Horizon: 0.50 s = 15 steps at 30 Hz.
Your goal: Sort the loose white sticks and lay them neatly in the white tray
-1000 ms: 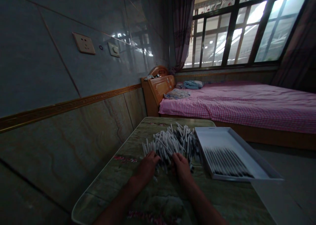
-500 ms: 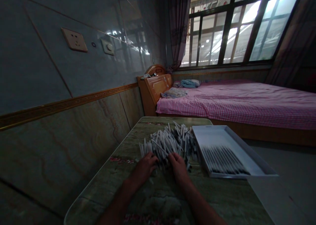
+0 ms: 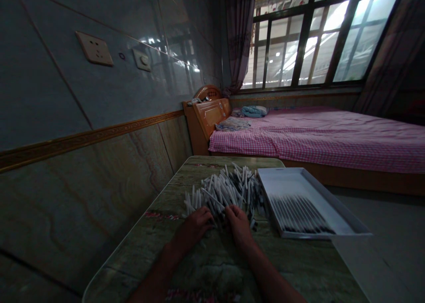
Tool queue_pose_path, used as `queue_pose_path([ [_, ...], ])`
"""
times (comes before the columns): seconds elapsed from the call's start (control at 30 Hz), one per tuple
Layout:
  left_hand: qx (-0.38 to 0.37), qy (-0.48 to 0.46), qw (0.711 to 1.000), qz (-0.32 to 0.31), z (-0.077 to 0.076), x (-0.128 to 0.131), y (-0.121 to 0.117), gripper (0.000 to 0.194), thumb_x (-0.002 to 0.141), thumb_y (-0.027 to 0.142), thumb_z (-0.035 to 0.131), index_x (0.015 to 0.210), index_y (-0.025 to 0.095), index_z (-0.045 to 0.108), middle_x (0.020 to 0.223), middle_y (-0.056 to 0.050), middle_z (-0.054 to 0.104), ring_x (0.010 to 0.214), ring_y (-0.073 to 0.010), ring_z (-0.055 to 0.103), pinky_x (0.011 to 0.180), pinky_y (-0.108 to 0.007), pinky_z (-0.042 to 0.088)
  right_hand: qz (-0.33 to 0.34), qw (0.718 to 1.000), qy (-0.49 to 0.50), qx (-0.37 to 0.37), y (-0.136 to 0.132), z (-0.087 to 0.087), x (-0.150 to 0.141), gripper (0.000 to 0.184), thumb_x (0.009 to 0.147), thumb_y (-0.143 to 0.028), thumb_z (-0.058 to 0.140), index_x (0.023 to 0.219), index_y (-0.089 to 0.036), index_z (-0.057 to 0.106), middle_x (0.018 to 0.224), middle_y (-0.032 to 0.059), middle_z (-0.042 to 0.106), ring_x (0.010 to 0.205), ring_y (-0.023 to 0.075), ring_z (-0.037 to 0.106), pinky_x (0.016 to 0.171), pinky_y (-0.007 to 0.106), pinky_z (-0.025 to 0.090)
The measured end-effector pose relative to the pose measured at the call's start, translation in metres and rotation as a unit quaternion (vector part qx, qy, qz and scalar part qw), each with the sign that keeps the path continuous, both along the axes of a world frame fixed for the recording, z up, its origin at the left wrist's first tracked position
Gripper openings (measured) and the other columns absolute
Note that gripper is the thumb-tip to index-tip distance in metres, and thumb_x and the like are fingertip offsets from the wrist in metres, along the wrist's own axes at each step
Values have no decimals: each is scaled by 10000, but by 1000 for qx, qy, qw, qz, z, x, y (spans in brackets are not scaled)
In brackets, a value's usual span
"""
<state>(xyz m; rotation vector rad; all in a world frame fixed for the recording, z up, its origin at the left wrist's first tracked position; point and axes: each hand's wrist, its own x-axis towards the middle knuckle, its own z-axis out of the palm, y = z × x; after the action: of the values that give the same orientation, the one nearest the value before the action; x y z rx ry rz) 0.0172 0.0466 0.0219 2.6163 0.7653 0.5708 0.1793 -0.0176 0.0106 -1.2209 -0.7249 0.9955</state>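
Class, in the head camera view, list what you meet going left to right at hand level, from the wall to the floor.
Marble-look wall tiles → left hand → right hand → white tray → grey floor

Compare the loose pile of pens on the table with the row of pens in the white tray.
The pile of pens lies jumbled, crossing at many angles, while the row of pens lies parallel. The pile sits directly on the tabletop; the row sits inside the white tray. The pile is far bulkier. Both are slim, white with dark ends.
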Motion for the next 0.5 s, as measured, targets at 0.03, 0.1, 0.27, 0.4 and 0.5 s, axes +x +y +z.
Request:
queue_pose_path([
  [0.03, 4, -7, 1000, -3, 1, 0, -1, 114, 838, 135, 525, 867, 213, 602, 969, -42, 609, 944, -181, 562, 838, -296, 439, 0, 1000, 2, -1, 1, -1, 0, 370, 671, -549, 602, 597, -207, 484, 457, -93, 399, 417, 76, 335, 403, 210, 256],
  [0.1, 7, -23, 1000, -7, 2, -1, -1, 108, 855, 161, 511, 872, 216, 602, 961, -45, 622, 947, -186, 566, 848, -305, 440, 1, 1000, 5, -2, 2, -4, 0, 376, 670, -558, 602, 608, -206, 486, 459, -94, 400, 411, 74, 333, 397, 208, 251],
  [0.27, -6, -87, 996, 3, -4, -3, 5, 172, 875, 141, 445, 907, 216, 597, 998, -47, 628, 982, -175, 575, 879, -311, 451, 2, 1000, 9, -3, 4, -8, 0, 378, 667, -566, 591, 611, -211, 474, 450, -99, 390, 398, 72, 328, 384, 205, 246],
  [0.4, 3, -117, 993, 33, -10, -9, 10, 146, 866, 156, 478, 858, 214, 612, 996, -48, 632, 974, -181, 591, 868, -327, 472, -2, 1000, 7, -4, 3, -6, 1, 379, 655, -560, 603, 591, -211, 471, 441, -97, 396, 399, 72, 333, 386, 207, 251],
  [0.5, 11, -101, 995, 18, -12, -14, 10, 149, 853, 144, 506, 846, 214, 637, 1013, -47, 629, 969, -177, 602, 856, -318, 484, 1, 1000, 8, -6, 3, -5, 1, 369, 666, -553, 599, 600, -212, 478, 443, -97, 398, 397, 76, 338, 380, 209, 249],
])
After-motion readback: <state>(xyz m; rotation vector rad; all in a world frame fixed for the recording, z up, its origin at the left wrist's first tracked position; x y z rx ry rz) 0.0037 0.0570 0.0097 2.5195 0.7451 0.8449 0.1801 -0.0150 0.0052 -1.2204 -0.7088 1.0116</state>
